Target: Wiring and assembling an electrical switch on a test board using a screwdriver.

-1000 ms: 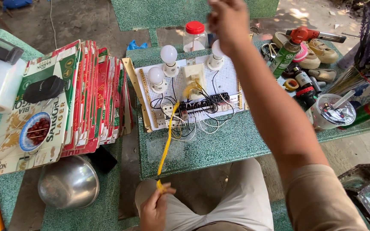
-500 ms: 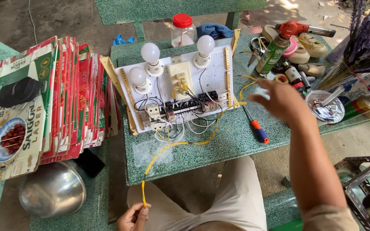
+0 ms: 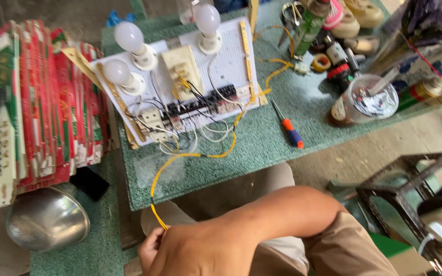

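Back from the bench, the right hand (image 3: 205,253) now joins the left hand (image 3: 149,250) at the lap, both pinching the yellow wire (image 3: 155,204) end trailing from the board (image 3: 180,92); keep it slack.

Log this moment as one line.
hands: both hands at lap | hold: thin yellow wire end | wire from: white wiring board | nearby: orange-handled screwdriver

Green speckled stone table (image 3: 282,153) under soft daylight. Bare concrete floor (image 3: 379,148) at right. Dark metal angle-iron frame (image 3: 410,199) on floor beside table. Second green speckled surface (image 3: 78,250) at left, carrying steel bowl (image 3: 47,220) and stacked red cartons (image 3: 52,102).
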